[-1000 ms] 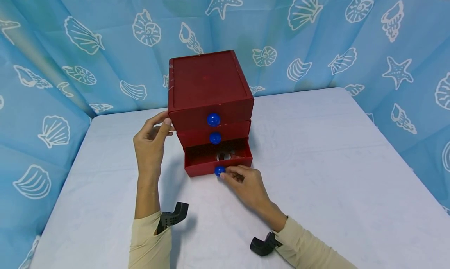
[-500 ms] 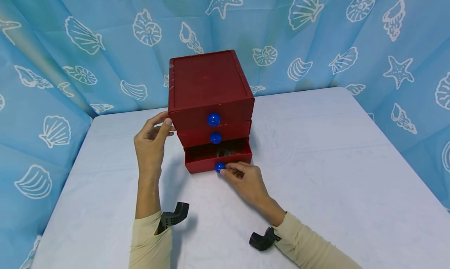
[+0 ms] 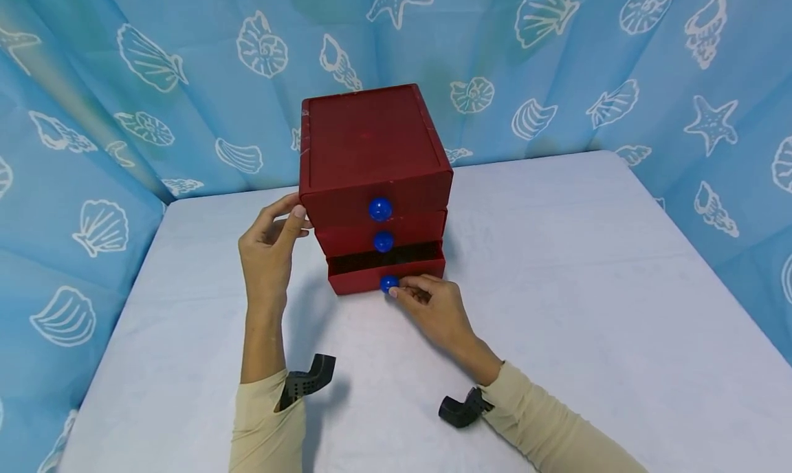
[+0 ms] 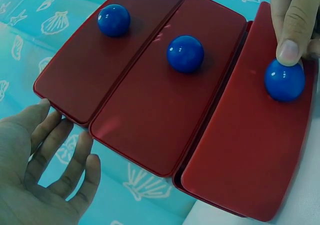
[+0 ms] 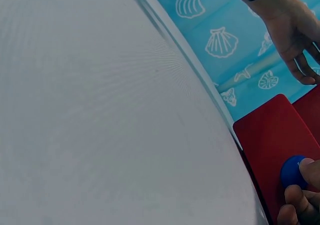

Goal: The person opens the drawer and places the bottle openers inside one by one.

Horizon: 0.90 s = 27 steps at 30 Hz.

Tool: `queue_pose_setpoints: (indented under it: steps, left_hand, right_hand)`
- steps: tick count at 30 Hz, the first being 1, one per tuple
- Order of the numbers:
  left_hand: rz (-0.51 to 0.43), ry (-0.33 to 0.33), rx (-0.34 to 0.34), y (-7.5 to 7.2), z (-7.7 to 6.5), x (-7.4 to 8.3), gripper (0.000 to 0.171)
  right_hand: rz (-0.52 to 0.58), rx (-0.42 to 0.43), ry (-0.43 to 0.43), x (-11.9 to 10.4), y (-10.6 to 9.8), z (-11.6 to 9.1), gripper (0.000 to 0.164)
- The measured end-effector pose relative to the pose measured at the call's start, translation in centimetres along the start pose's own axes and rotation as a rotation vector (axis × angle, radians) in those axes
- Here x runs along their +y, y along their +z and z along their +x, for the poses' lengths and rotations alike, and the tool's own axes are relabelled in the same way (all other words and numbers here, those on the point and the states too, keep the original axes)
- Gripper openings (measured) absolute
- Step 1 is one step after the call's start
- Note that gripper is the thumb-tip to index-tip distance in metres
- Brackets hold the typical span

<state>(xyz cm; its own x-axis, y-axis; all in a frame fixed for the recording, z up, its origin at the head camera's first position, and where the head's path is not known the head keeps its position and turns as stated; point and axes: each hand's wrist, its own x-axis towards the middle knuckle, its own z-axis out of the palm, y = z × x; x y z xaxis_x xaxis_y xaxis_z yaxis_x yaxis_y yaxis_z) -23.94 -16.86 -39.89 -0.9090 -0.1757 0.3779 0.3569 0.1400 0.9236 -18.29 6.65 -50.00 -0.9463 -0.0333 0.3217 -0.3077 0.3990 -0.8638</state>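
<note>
A dark red chest of three stacked drawers (image 3: 371, 139) stands at the back of the table, each front bearing a round blue knob. Its bottom drawer (image 3: 359, 281) is pulled partway out, with only a dark gap visible above its front. My right hand (image 3: 436, 313) pinches the bottom blue knob (image 3: 388, 284) between thumb and fingers, as the left wrist view also shows at the thumb (image 4: 290, 47). Against the chest's upper left side rests my left hand (image 3: 267, 253), fingers loosely bent and touching the edge. In the left wrist view its fingers (image 4: 70, 172) are spread.
A white cloth covers the table (image 3: 557, 267). Behind and at both sides hangs a blue curtain (image 3: 204, 95) with white shell prints. Black wrist mounts (image 3: 309, 378) sit at both sleeves.
The right hand has pushed the bottom drawer inward, narrowing its opening. A small round item seen inside earlier is now hidden. The left hand stays at the chest's side.
</note>
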Motion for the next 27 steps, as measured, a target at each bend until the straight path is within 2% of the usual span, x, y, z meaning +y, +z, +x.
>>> queue_pose_setpoints:
  steps: [4, 8, 11, 19, 27]
  left_hand:
    - [0.015, 0.0, 0.006, 0.2, -0.2, 1.5, 0.032]
    - [0.015, 0.004, 0.007, 0.1, -0.2, 1.4, 0.031]
    - [0.002, 0.005, 0.006, 0.0, 0.1, 0.3, 0.032]
    - [0.013, -0.004, 0.0, 0.4, -0.7, 3.0, 0.031]
    - [0.021, -0.01, 0.008, 0.5, -0.8, 3.4, 0.031]
  right_hand:
    - [-0.005, 0.007, -0.017, 0.2, 0.0, 0.4, 0.018]
    - [-0.01, -0.001, -0.015, 0.3, 0.1, 0.5, 0.018]
    - [-0.013, -0.004, 0.002, 0.3, 0.2, 0.6, 0.018]
    - [-0.008, 0.003, 0.017, 0.5, 0.3, 0.9, 0.018]
    - [0.004, 0.002, 0.004, 0.8, 0.3, 1.4, 0.017]
